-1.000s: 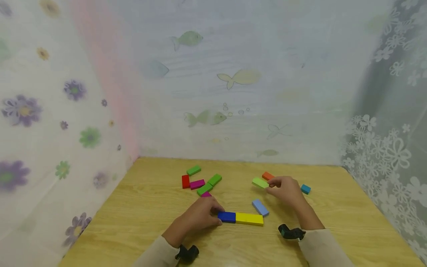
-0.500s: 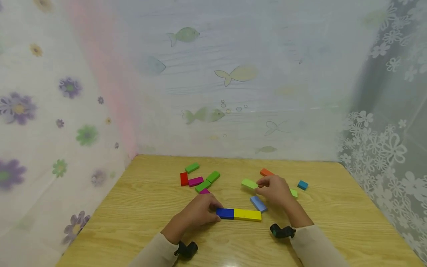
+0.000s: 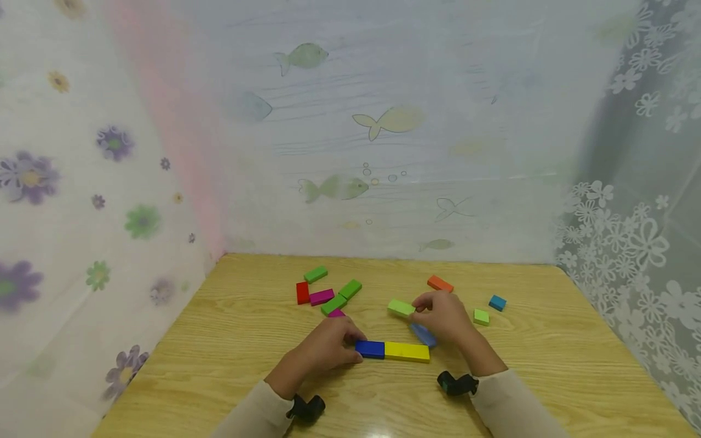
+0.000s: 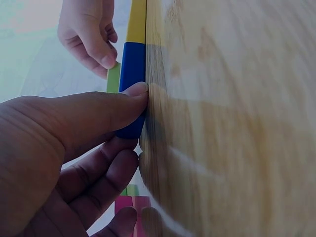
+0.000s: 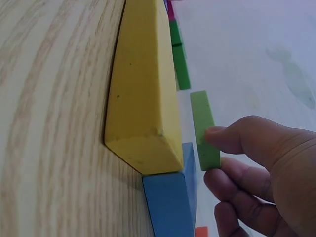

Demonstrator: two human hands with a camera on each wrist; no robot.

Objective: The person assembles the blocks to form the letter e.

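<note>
My left hand (image 3: 324,348) pinches the left end of a dark blue block (image 3: 371,349) lying on the table. In the left wrist view its thumb (image 4: 106,118) lies across that block's side. End to end with the blue one sits a longer yellow block (image 3: 407,352). My right hand (image 3: 448,317) holds a light green block (image 3: 401,308) between thumb and fingers, just beyond the yellow block. In the right wrist view the light green block (image 5: 203,131) appears raised off the table. A light blue block (image 3: 423,334) lies near the yellow block's right end, partly covered by the right hand.
On the left lie several loose blocks: a red one (image 3: 303,293), magenta ones (image 3: 322,297) and green ones (image 3: 350,289). An orange block (image 3: 440,283), a small lime block (image 3: 481,317) and a small blue block (image 3: 497,302) lie right. Patterned sheets (image 3: 339,134) border the table (image 3: 263,328).
My right hand has carried the light green block leftward and slightly nearer, uncovering the small lime block and covering part of the light blue one. The left hand has stayed on the blue block.
</note>
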